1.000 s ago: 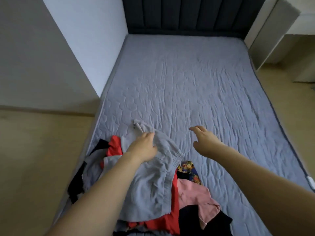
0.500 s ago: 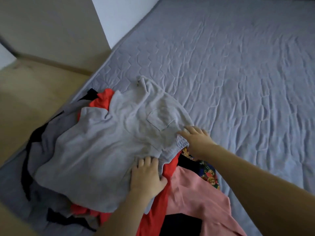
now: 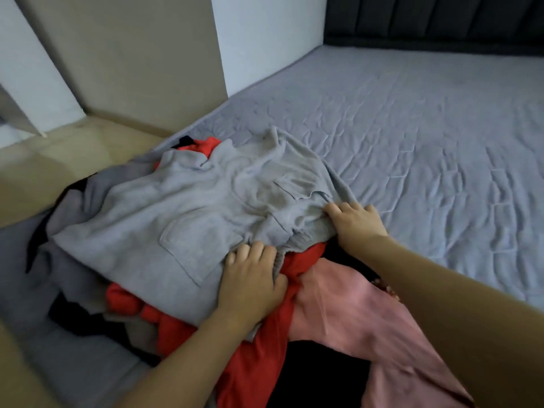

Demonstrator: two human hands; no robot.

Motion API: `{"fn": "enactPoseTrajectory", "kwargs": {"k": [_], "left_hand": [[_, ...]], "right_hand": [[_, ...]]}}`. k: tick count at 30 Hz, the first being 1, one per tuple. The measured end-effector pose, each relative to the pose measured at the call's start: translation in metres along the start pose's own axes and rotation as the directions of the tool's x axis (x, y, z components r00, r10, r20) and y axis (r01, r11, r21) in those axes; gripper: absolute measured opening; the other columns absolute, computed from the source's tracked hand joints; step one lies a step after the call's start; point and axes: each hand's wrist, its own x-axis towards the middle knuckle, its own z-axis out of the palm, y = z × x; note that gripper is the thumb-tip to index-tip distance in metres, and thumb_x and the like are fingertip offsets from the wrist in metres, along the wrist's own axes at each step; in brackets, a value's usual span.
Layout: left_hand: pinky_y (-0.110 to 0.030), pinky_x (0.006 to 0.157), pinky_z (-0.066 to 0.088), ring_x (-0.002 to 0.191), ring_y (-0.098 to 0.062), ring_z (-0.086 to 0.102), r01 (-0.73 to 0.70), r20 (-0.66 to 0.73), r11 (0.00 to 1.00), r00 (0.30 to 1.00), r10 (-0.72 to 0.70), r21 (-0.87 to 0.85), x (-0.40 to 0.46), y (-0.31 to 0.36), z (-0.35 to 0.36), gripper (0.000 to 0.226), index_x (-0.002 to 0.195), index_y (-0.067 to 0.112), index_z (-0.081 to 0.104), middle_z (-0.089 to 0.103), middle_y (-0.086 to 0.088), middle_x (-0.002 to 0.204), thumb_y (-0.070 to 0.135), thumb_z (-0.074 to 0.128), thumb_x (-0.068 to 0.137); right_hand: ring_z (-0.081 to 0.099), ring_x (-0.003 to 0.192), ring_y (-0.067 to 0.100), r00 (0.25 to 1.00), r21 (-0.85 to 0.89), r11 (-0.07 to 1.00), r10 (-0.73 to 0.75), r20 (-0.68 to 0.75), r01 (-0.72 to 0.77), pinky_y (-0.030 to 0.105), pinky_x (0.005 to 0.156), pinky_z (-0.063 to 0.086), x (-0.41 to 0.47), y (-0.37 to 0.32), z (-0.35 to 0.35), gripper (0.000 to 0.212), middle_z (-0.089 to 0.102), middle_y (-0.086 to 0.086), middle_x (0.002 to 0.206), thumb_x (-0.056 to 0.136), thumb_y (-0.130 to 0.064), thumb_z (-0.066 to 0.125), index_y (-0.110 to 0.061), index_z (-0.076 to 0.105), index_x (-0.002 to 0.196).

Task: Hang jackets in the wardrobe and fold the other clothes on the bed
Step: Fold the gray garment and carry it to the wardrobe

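On top of the clothes pile (image 3: 206,313) at the near corner of the bed (image 3: 412,128), grey shorts (image 3: 188,213) are lying pocket side up. Both hands are gripping the elastic waistband: the left hand (image 3: 250,278) is bunching the fabric with curled fingers, and the right hand (image 3: 354,220) is clamping the other end, fingers bent over the edge. To do this well, I judge they should be lifting the waistband level, shaking the legs free, and carrying the shorts onto the open quilt for folding.
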Motion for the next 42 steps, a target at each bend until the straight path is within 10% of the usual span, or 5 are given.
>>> {"fn": "enactPoseTrajectory", "kwargs": {"k": [11,23,31,38,42], "left_hand": [[-0.039,0.091,0.050,0.114,-0.029,0.061,0.074,0.291,0.954,0.943,-0.163,0.292,-0.021,0.053,-0.144,0.030,0.119,0.012,0.059,0.063,-0.011,0.121,0.011,0.055,0.089],[-0.040,0.075,0.047,0.091,-0.037,0.062,-0.681,0.244,0.534,0.703,0.668,0.500,-0.020,0.246,-0.332,0.071,0.144,0.051,0.012,0.034,-0.018,0.135,0.048,0.054,0.087],[-0.034,0.065,0.038,0.104,-0.027,0.054,-0.349,-0.300,0.797,0.792,0.532,0.492,0.034,0.316,-0.432,0.027,0.114,0.020,0.055,0.048,-0.004,0.118,0.013,0.047,0.090],[-0.033,0.068,0.039,0.080,-0.034,0.049,-0.134,-0.423,0.965,0.906,0.027,-0.225,0.073,0.311,-0.504,0.009,0.073,0.008,0.050,0.059,-0.019,0.094,0.004,0.045,0.079],[-0.032,0.071,0.039,0.080,-0.030,0.051,-0.135,-0.459,0.978,0.867,0.194,0.159,0.065,0.301,-0.487,0.024,0.075,0.015,0.054,0.056,-0.009,0.084,0.034,0.042,0.085]], "right_hand": [[0.060,0.099,0.022,0.998,-0.400,0.914,0.052,-0.047,-0.066,0.031,0.068,0.037,-0.124,0.066,-0.159,0.023,0.062,0.000,0.108,0.093,-0.016,0.048,-0.020,0.050,0.115],[0.049,0.117,0.026,0.673,-0.302,0.619,0.730,-0.121,-0.725,0.034,0.075,0.042,-0.298,0.265,-0.333,0.038,0.055,0.004,0.129,0.092,-0.021,0.040,-0.019,0.050,0.129],[0.052,0.114,0.029,0.548,-0.027,0.565,0.787,-0.284,-0.825,0.036,0.080,0.044,-0.359,0.323,-0.399,0.035,0.059,0.009,0.120,0.089,-0.021,0.048,-0.014,0.052,0.123],[0.061,0.086,0.024,0.749,-0.046,0.748,0.658,-0.078,-0.662,0.035,0.077,0.056,-0.377,0.348,-0.457,0.028,0.062,0.002,0.092,0.074,-0.022,0.062,-0.012,0.063,0.100],[0.062,0.085,0.024,0.789,0.346,0.717,0.599,0.139,-0.605,0.038,0.069,0.058,-0.390,0.339,-0.457,0.011,0.061,0.006,0.097,0.086,-0.009,0.065,-0.019,0.063,0.089]]}}
